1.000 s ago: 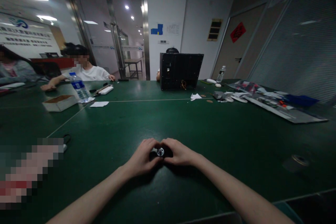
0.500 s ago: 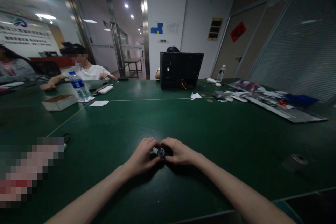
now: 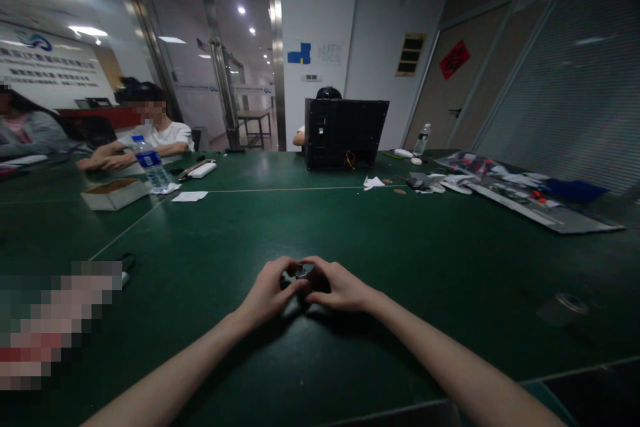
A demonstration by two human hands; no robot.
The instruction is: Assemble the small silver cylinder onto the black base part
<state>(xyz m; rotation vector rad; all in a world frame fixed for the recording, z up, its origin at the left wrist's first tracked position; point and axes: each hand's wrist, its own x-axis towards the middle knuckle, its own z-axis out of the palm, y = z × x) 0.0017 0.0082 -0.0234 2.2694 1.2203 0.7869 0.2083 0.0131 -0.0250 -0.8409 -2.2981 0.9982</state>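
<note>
Red diamond sign [image 3: 455, 60] with 福 on door [image 3: 435, 97], wall lettering [image 3: 47, 65] mostly unreadable

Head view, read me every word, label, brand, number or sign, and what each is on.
"福": red diamond sign on the brown door.
"大": left wall sign; the rest is too blurred.
Too small or blurred: glass-door lettering, wall sheet, blue bottle label, clear bottle label.
Held dark part: no text visible.
</note>
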